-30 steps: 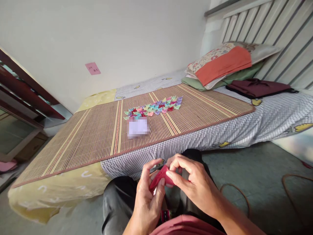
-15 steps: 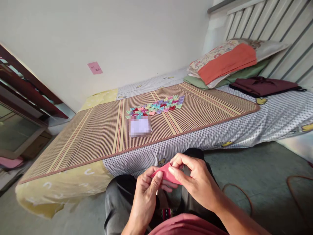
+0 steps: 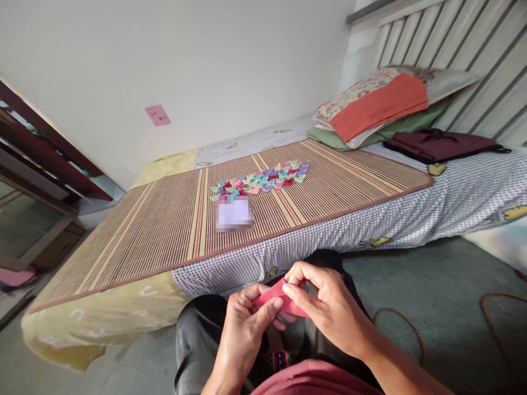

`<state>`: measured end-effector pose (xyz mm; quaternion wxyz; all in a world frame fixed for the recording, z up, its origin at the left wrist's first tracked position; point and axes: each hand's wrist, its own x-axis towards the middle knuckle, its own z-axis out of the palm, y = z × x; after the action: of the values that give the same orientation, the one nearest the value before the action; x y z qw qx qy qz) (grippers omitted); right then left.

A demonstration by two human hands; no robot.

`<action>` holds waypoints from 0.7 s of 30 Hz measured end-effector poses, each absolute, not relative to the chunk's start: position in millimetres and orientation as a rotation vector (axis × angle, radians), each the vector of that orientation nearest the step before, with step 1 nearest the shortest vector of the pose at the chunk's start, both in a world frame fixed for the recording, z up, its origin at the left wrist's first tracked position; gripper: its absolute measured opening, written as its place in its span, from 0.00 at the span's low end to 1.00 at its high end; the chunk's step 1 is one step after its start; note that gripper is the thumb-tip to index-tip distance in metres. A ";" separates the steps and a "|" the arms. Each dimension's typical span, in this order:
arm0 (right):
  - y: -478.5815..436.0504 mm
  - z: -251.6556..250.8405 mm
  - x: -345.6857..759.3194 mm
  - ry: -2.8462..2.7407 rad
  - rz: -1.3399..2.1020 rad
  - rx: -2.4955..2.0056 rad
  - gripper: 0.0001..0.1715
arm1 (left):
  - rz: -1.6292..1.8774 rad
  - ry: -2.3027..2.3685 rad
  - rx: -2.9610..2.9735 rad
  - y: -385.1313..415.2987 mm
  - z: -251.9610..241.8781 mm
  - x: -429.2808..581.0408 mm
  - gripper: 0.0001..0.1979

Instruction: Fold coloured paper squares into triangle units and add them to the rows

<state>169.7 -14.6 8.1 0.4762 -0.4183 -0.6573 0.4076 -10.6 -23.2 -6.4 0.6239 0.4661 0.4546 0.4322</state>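
A folded piece of red paper is held between my two hands above my lap. My left hand grips its left part, the thumb lying across the front and the fingers behind it. With thumb and index finger, my right hand pinches the paper's upper edge. The fingers partly cover the paper, so its full shape is hidden. Beyond my hands, many small folded paper pieces in several colours stand in rows on the striped mat.
A pixelated pale block lies on the mat near those rows. Pillows and folded maroon cloth rest at the bed's right end. A pink note is on the wall. A cable curves over the floor at right.
My left thumb has moved right and slightly down along the red paper. Both hands keep their hold on it. The view has shifted slightly.
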 end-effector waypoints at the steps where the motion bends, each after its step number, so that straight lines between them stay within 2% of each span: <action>1: -14.7 8.5 169.6 -1.605 1.000 -1.018 0.15 | 0.992 1.050 1.074 -23.4 -6.5 -10.8 0.18; 21: -14.3 6.7 167.9 -1.592 1.102 -0.971 0.13 | 0.939 1.087 1.087 -25.8 -6.7 -11.1 0.17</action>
<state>167.9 -14.3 6.7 0.4685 -0.3961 -0.6494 0.4493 -11.1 -25.8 -6.7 0.6213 0.4728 0.4728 0.4085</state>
